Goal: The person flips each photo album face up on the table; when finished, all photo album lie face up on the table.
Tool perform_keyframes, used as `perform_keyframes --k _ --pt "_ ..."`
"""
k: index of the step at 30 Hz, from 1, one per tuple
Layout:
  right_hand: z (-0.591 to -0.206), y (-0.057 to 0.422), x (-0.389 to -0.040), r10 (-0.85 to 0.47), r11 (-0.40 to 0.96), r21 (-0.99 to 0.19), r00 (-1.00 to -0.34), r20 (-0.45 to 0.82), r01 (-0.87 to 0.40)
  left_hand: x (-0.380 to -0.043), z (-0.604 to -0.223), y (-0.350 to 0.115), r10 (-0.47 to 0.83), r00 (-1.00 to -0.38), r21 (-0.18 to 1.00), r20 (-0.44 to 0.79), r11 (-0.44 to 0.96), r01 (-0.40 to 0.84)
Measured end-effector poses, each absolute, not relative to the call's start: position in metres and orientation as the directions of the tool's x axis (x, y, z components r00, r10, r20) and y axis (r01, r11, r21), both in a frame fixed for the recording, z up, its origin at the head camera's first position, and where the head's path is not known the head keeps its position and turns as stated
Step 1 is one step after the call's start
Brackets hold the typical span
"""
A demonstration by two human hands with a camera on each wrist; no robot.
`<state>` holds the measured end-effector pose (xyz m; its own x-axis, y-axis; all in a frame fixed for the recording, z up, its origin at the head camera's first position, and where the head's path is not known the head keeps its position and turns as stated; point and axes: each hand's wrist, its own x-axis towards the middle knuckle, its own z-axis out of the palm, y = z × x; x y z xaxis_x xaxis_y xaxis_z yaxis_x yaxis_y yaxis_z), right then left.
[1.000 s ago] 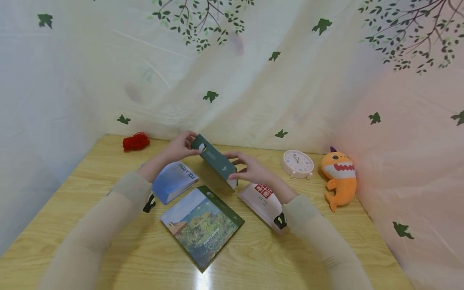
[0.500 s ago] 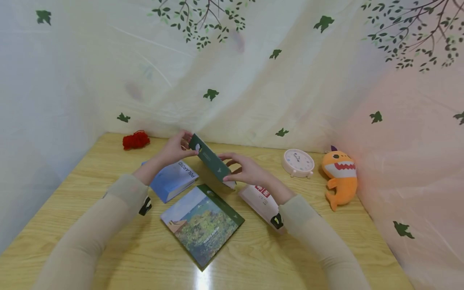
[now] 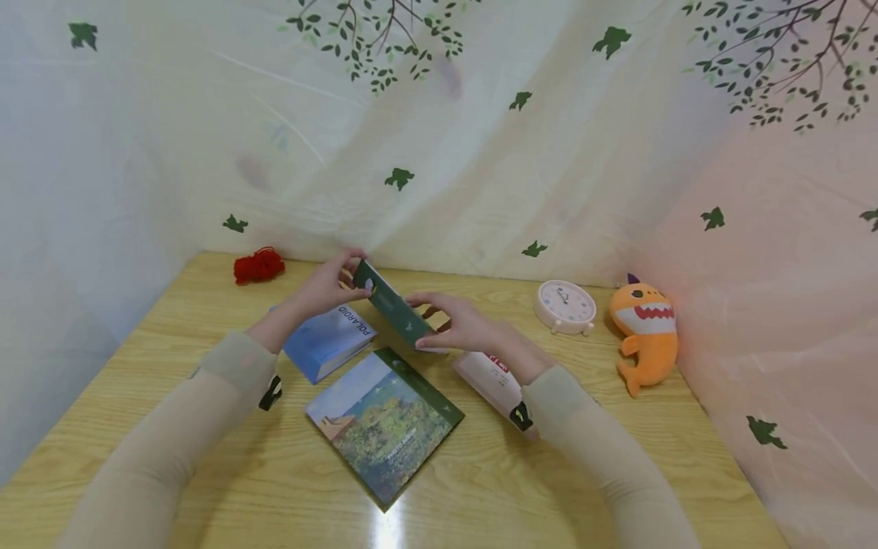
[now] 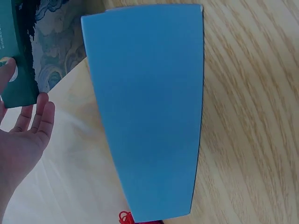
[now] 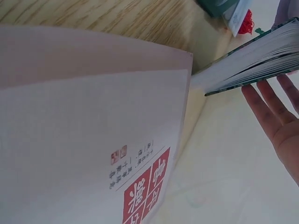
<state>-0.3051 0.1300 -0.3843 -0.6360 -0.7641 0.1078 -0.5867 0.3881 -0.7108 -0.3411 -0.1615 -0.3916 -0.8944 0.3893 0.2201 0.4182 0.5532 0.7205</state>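
Observation:
Both hands hold a thick green-spined book point(image 3: 392, 306) above the back middle of the table, its spine facing me. My left hand point(image 3: 328, 286) grips the far left end, thumb on the spine. My right hand point(image 3: 456, 326) grips the near right end. In the right wrist view the book's page edges point(image 5: 268, 58) show, with fingers against the cover. A photo album point(image 3: 387, 427) with a landscape cover lies flat in front. Below my left hand is a blue POLAROID book point(image 3: 325, 343). Under my right forearm lies a pale pink book point(image 3: 483, 381) with red characters, partly hidden.
Red yarn point(image 3: 259, 266) lies at the back left of the wooden table point(image 3: 295, 473). A pink round clock point(image 3: 565, 306) and an orange shark plush point(image 3: 645, 335) are at the right. A printed curtain point(image 3: 446, 152) hangs behind the table.
The green-spined book has shifted slightly left and its near end has come down a little, both hands moving with it. The other things have stayed in place.

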Motion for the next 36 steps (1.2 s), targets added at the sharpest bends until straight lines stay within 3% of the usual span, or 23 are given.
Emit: perform_keyframes --k 8,20,36 --pt "-0.393 0.139 -0.315 -0.755 0.421 -0.689 -0.649 0.095 -0.589 -0.345 -0.395 -0.153 0.358 -0.913 0.770 0.196 0.520 0.370" --pt "-0.404 0.160 -0.324 -0.674 0.562 -0.589 -0.734 0.082 -0.581 -0.349 -0.405 -0.138 0.294 -0.938 0.797 0.183 0.514 0.317" --pt "-0.410 0.167 -0.331 -0.700 0.611 -0.523 -0.714 -0.008 -0.594 -0.355 -0.415 -0.133 0.360 -0.919 0.739 0.158 0.574 0.352"
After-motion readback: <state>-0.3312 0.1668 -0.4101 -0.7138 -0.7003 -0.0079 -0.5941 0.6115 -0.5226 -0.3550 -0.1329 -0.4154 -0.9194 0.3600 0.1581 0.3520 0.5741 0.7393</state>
